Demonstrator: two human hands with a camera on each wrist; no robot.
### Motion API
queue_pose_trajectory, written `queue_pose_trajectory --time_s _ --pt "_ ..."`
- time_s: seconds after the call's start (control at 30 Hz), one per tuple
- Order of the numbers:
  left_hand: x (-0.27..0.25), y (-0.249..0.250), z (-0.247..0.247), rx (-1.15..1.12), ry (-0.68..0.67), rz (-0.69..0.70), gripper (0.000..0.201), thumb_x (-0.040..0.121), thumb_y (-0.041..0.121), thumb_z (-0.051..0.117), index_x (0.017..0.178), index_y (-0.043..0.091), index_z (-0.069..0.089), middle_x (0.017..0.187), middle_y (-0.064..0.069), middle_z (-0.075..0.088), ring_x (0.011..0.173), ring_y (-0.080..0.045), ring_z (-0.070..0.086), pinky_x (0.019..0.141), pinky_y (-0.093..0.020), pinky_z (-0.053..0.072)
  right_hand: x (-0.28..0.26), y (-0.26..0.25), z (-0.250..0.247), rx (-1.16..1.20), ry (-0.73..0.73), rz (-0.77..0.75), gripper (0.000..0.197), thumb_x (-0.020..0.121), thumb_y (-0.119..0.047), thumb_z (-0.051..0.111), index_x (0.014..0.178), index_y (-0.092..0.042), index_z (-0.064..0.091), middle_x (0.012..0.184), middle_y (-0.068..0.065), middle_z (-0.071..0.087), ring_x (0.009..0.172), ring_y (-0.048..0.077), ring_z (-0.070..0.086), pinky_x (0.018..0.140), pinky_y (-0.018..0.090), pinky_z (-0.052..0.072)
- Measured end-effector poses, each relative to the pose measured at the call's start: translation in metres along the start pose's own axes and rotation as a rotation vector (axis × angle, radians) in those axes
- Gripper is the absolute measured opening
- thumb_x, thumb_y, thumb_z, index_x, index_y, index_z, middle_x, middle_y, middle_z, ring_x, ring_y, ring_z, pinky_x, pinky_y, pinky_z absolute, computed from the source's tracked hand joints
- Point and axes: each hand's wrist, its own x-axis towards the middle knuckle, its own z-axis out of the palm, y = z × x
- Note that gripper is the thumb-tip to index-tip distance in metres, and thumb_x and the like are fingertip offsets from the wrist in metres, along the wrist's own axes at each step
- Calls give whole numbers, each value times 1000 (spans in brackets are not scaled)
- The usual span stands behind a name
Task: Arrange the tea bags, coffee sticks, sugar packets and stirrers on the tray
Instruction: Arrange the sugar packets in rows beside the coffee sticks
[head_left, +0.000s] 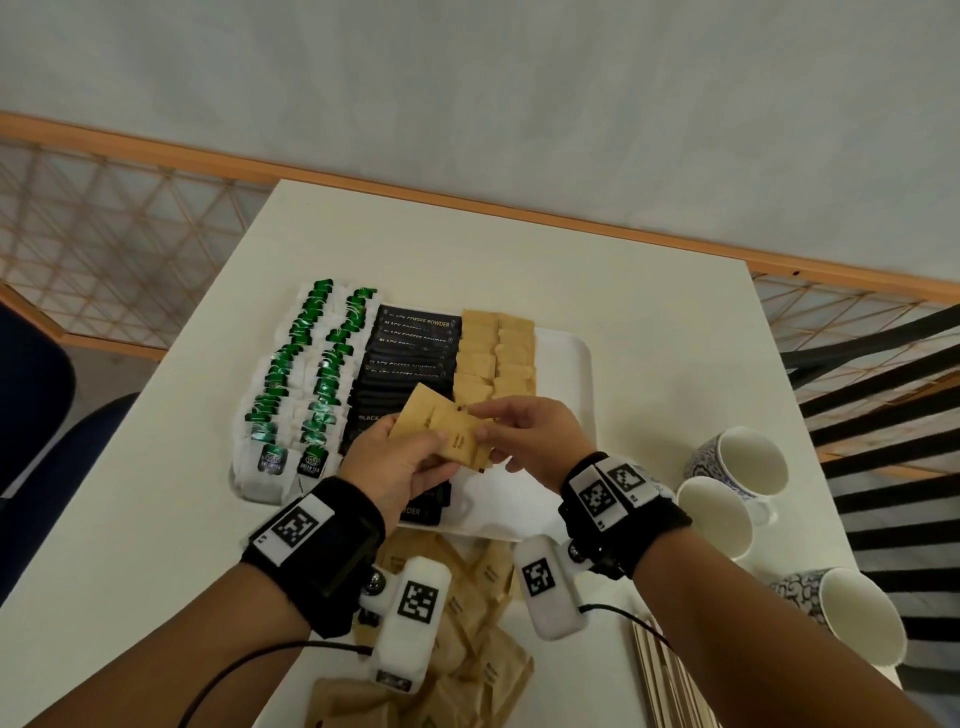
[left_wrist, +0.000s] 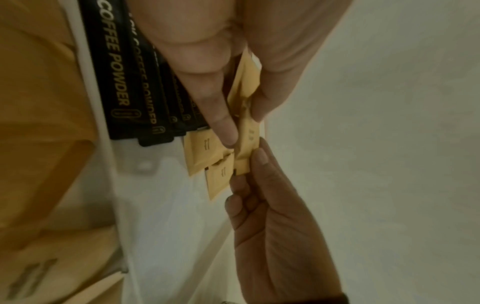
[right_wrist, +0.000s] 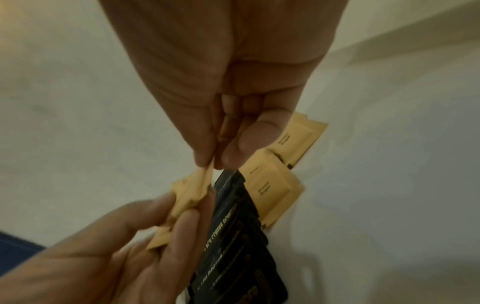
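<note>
Hidden: near end of white tray (head_left: 571, 364), covered by both hands; stirrers (head_left: 670, 680) cut off at frame edge.
Held: small stack of flat tan paper sugar packets (head_left: 447, 434), gripped by left hand (head_left: 395, 467) above the tray; right hand (head_left: 530, 436) pinches the top one.
On tray: green-tagged tea bags (head_left: 306, 374), glossy black coffee sticks (head_left: 410, 353), sugar rows (head_left: 496, 353).
On table: loose packets (head_left: 467, 649); white cups (head_left: 737, 467).

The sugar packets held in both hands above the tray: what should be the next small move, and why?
Probably the right hand should draw one packet off the small stack that the left hand grips and lay it at the near end of the brown sugar rows. Both rows stop short there, the tray is bare beyond them, and more packets wait on the table.
</note>
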Motion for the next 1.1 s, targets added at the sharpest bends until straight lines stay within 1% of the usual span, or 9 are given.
queue_pose_trajectory --time_s 0.07,0.2,0.3,0.43,0.57,0.63,0.7,0.93,1.1 --pt "-1 1 1 -26 -9 19 21 89 -7 55 106 6 55 99 -15 66 84 -23 67 65 -27 60 -4 3 -6 35 17 16 16 84 -10 70 93 -23 69 70 1 65 55 8 58 52 18 47" --pt "-1 0 1 55 5 42 27 89 -6 58 114 4 54 103 -17 66 85 -25 67 65 -28 60 -13 7 -9 -75 -21 26 15 88 -20 67 97 -31 68 71 -4 67 63 8 59 59 20 48" --pt "-2 -1 3 108 8 45 26 87 -7 59 110 6 55 101 -16 66 81 -25 66 62 -27 59 -15 6 -9 -110 8 16 20 88 -26 67 107 -23 70 81 -9 66 67 2 59 57 15 46" --pt "-3 -3 4 118 -8 59 18 90 -1 58 105 8 58 98 -12 68 82 -22 67 67 -29 60 -14 8 -9 -169 -15 55 4 85 -24 70 87 -21 69 72 -10 63 60 1 54 52 13 43" --pt "-1 0 2 69 79 22 15 98 11 44 107 7 56 99 -16 65 83 -27 66 71 -34 59 -8 19 -18 -145 143 102 4 87 -22 66 89 -19 68 78 1 68 61 12 58 61 23 54" --pt "-1 2 0 38 117 -4 13 99 12 43 99 9 56 95 -15 62 84 -27 64 76 -39 57 -5 27 -23 -140 198 140 7 87 -21 65 90 -17 69 81 6 71 62 15 62 69 30 59" --pt "0 4 -4 49 120 -13 13 99 13 46 97 10 58 94 -12 62 85 -26 63 79 -41 57 -2 34 -26 -154 221 185 7 86 -22 66 89 -17 68 80 5 72 65 17 66 73 35 60" --pt "2 4 -9 149 37 8 19 92 0 55 109 7 62 94 -14 70 78 -22 66 67 -28 60 9 38 -27 -253 305 253 9 81 -27 70 80 -22 62 74 1 71 59 11 63 56 24 52" --pt "5 1 -7 168 44 26 27 88 -5 60 111 6 55 96 -16 68 72 -21 67 65 -29 60 16 36 -27 -230 312 273 11 80 -25 71 82 -19 62 71 5 71 56 15 64 59 28 58"
